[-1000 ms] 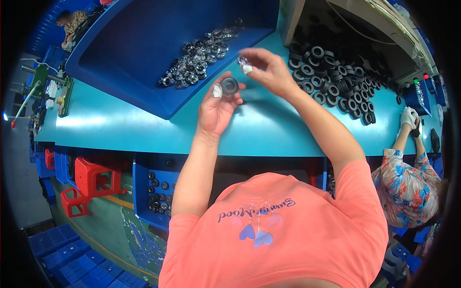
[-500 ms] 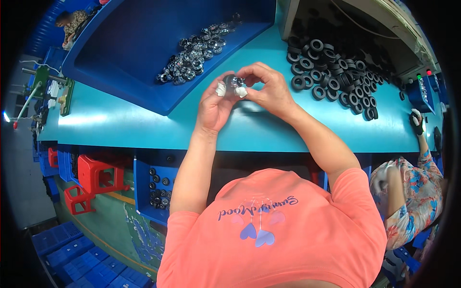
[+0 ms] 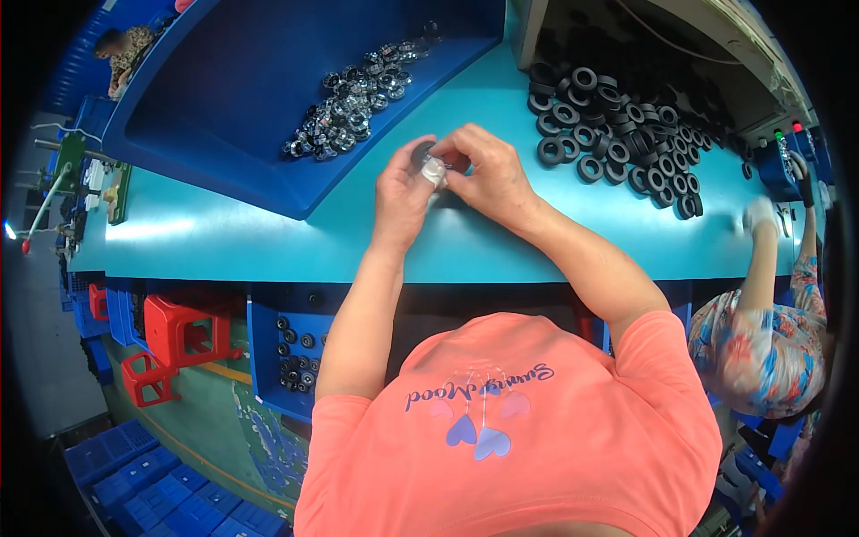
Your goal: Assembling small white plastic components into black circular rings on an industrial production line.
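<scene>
Close together, both hands' fingers [image 3: 436,172] pinching a small metal part [image 3: 433,169] — black rings [image 3: 617,134] beside.

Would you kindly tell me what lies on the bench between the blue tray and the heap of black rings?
In the head view, both hands, left hand and right hand, meet there, pinching a small black-and-silver part.

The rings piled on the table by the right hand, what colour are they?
Black, all of them. The head view shows the rings heaped on the teal table.

Red stool [image 3: 165,345] under the teal bench [image 3: 224,242]; stacked blue crates [image 3: 152,483] below.
</scene>
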Tool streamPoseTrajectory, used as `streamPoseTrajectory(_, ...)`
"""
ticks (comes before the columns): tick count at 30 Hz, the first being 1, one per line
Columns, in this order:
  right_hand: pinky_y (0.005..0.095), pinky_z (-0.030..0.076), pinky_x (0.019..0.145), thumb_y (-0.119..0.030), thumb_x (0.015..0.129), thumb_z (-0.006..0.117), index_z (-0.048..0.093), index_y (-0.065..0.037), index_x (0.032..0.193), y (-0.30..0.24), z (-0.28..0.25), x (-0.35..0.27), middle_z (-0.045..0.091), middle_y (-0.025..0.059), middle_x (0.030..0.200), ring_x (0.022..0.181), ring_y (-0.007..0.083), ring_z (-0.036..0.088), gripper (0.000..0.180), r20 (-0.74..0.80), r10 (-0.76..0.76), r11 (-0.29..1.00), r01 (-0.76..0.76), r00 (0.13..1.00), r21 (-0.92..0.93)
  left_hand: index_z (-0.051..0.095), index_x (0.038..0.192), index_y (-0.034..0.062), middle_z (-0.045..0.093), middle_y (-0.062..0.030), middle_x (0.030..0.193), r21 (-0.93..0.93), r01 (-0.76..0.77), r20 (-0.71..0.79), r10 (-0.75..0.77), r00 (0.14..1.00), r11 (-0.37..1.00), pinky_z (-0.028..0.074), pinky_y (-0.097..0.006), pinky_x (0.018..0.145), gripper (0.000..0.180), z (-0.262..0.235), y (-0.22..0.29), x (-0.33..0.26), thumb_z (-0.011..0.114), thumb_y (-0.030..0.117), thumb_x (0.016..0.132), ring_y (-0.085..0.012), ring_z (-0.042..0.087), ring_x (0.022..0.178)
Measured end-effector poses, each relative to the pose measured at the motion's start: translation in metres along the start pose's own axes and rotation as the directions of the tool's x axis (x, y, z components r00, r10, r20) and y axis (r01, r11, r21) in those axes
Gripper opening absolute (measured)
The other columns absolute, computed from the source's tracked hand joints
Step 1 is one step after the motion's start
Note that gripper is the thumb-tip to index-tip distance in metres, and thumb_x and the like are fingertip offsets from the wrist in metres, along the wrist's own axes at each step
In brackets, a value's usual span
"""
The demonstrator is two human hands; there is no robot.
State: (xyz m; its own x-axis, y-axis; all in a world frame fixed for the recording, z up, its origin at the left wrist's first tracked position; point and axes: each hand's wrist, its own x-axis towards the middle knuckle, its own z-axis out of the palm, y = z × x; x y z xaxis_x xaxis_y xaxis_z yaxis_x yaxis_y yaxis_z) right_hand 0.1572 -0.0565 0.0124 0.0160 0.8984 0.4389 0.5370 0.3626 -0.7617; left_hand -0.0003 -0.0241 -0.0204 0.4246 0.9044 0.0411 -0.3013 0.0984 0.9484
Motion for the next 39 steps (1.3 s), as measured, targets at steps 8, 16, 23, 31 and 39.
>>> streamPoseTrajectory(8, 0.032, 0.055, 0.079, -0.015, 0.082, 0.078, 0.069, -0.005, 0.121, 0.016, -0.005, 0.004, 0.068, 0.011, 0.104, 0.086, 0.0189, 0.066, 0.041, 0.29, 0.262, 0.894, -0.344, 0.921, 0.285, 0.058, 0.123, 0.003, 0.067, -0.007, 0.102, -0.007, -0.039, -0.082, 0.038, 0.996, 0.999, 0.056, -0.028, 0.071, 0.024, -0.004, 0.003, -0.002, 0.058, 0.01, 0.101, -0.0134, 0.065, 0.085)
streamPoseTrajectory(16, 0.0339, 0.054, 0.082, -0.015, 0.083, 0.076, 0.076, -0.009, 0.114, 0.007, -0.001, -0.006, 0.069, 0.0105, 0.103, 0.091, 0.0221, 0.067, 0.032, 0.197, 0.189, 0.957, -0.226, 0.962, 0.184, 0.061, 0.118, 0.0029, 0.066, -0.0063, 0.093, 0.072, -0.04, -0.15, 0.05, 0.987, 0.997, 0.056, -0.026, 0.059, 0.019, -0.001, 0.001, -0.003, 0.057, 0.005, 0.099, -0.0122, 0.064, 0.075)
streamPoseTrajectory(23, 0.0311, 0.054, 0.079, -0.012, 0.08, 0.076, 0.076, -0.007, 0.114, 0.014, 0.001, -0.006, 0.071, 0.0086, 0.102, 0.088, 0.0178, 0.067, 0.034, 0.173, 0.315, 0.873, -0.356, 0.933, 0.334, 0.062, 0.123, 0.0043, 0.066, -0.0059, 0.09, 0.175, 0.004, -0.168, 0.026, 0.985, 0.984, 0.055, -0.025, 0.057, 0.024, 0.005, 0.001, -0.001, 0.056, 0.007, 0.1, -0.0102, 0.063, 0.07)
streamPoseTrajectory(31, 0.0289, 0.055, 0.081, -0.007, 0.087, 0.073, 0.072, 0.002, 0.116, 0.007, 0.001, -0.005, 0.074, 0.0111, 0.101, 0.097, 0.0161, 0.07, 0.031, 0.224, 0.396, 0.754, -0.455, 0.89, 0.474, 0.061, 0.132, 0.0065, 0.066, -0.0033, 0.087, 0.212, 0.089, -0.146, -0.058, 0.988, 0.973, 0.051, -0.023, 0.056, 0.031, -0.004, 0.009, -0.001, 0.055, 0.013, 0.102, -0.0081, 0.059, 0.064)
streamPoseTrajectory(39, 0.03, 0.056, 0.081, -0.01, 0.089, 0.066, 0.069, 0.004, 0.121, 0.016, -0.009, 0.006, 0.073, 0.0141, 0.103, 0.088, 0.0171, 0.069, 0.036, 0.354, 0.439, 0.62, -0.563, 0.826, 0.546, 0.049, 0.146, 0.009, 0.066, -0.0043, 0.106, 0.21, 0.004, -0.09, 0.015, 0.996, 0.978, 0.052, -0.022, 0.062, 0.052, 0.006, 0.009, -0.005, 0.062, 0.006, 0.097, -0.0091, 0.063, 0.086)
